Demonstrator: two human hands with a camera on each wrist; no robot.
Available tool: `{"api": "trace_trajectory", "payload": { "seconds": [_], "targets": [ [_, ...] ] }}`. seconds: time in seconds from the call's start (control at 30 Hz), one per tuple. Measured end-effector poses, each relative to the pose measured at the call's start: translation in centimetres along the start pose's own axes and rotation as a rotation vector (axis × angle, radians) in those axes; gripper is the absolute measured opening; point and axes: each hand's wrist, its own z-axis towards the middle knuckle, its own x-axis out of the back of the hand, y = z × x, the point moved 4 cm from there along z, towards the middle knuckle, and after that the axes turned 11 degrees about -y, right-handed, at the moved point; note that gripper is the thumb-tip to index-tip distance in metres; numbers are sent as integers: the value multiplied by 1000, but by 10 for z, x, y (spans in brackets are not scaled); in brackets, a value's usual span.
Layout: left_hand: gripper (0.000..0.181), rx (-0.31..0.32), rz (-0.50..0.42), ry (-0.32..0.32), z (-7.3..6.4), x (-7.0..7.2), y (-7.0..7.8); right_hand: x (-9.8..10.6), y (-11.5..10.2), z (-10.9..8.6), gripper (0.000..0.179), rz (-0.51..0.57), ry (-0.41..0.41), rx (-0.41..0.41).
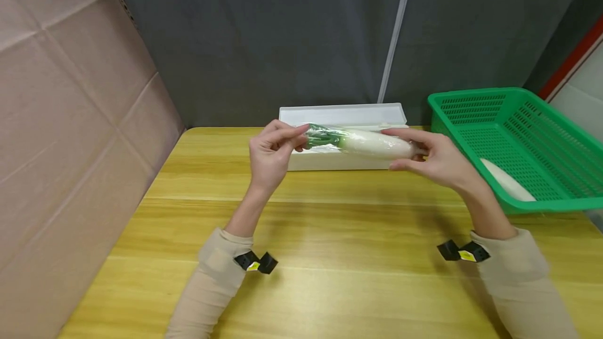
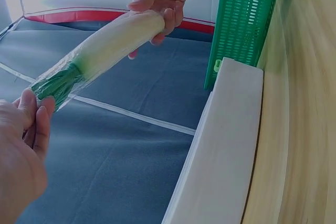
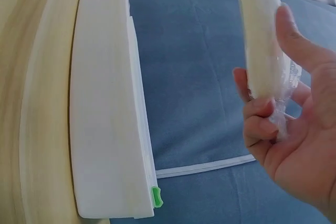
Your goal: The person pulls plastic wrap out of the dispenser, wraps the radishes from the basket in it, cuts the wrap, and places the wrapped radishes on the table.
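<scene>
A white radish [image 1: 374,143] with a green leafy top is wrapped in clear plastic film and held level above the table, in front of a white box [image 1: 336,161]. With thumb and fingertips, my left hand [image 1: 269,156] pinches its green end. My right hand [image 1: 440,160] holds the white end, thumb on the near side and fingers around the far side. Loose film bunches at that end inside the right palm, seen in the right wrist view. The box has its lid [image 1: 343,114] raised at the back, and a small green slider [image 3: 157,196] sits at its edge.
A green plastic basket [image 1: 556,205] stands to the right, with another white radish [image 1: 507,181] lying in it. Everything is on a wooden table [image 1: 330,276]. A dark grey curtain [image 1: 259,41] hangs behind, and a pale panelled wall [image 1: 70,119] borders the left side.
</scene>
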Motion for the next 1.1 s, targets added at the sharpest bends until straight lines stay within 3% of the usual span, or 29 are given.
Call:
{"api": "trace_trajectory", "payload": {
  "seconds": [0.13, 0.4, 0.53, 0.67, 0.87, 0.97, 1.1],
  "targets": [
    [17, 1, -33, -17, 1, -2, -1, -4, -2, 0, 47, -70, -10, -8],
    [35, 7, -91, -37, 4, -2, -4, -6, -5, 2, 34, -19, 90, 23],
    [50, 88, -160, -39, 2, -5, -10, -8, -5, 3, 33, 13, 160, 9],
    [77, 220, -218, -52, -3, -15, -21, -13, -6, 5, 33, 40, 200, 6],
    [87, 403, -275, -164, -14, -42, -32, -26, -12, 12, 31, 45, 224, 28],
    [90, 449, -291, -213, -19, -52, -33, -33, -15, 15, 32, 58, 239, 63],
    [75, 454, -330, -240, -22, -62, -29, -40, -19, 17, 33, 54, 260, 123]
  ]
}}
